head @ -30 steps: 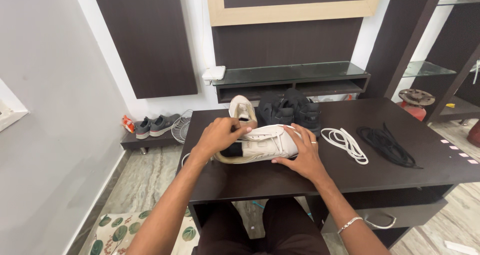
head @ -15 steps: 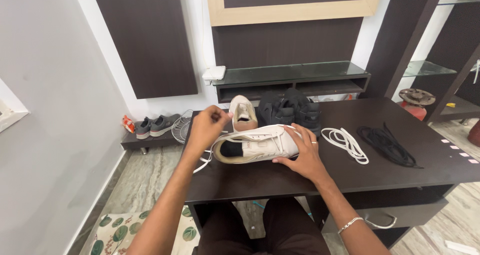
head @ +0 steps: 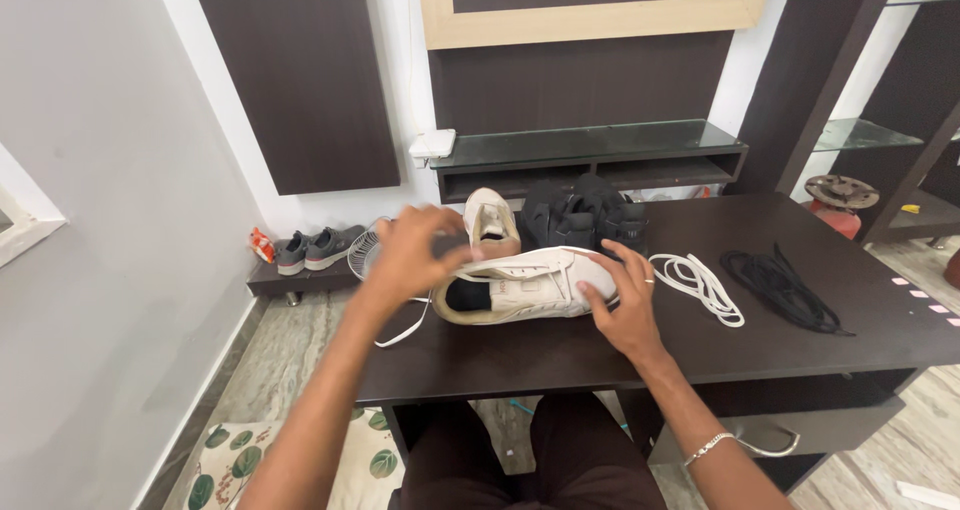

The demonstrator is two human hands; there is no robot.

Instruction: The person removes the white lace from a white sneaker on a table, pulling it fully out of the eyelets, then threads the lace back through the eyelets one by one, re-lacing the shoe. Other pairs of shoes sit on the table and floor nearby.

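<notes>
The sneaker under my hands is white with a black lining, its loose lace white too. My desk is dark brown. Beyond lie a black pair of shoes, white laces, black laces, and grey shoes.

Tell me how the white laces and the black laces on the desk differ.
The white laces are pale and stand out against the dark desk, while the black laces nearly blend into it. The white laces lie in a neat elongated loop; the black laces sit in a looser, tangled heap with ends trailing out. The white laces are closer to the right hand and the white shoe; the black laces lie farther right. Both lie loose on the desk, untouched.
</notes>
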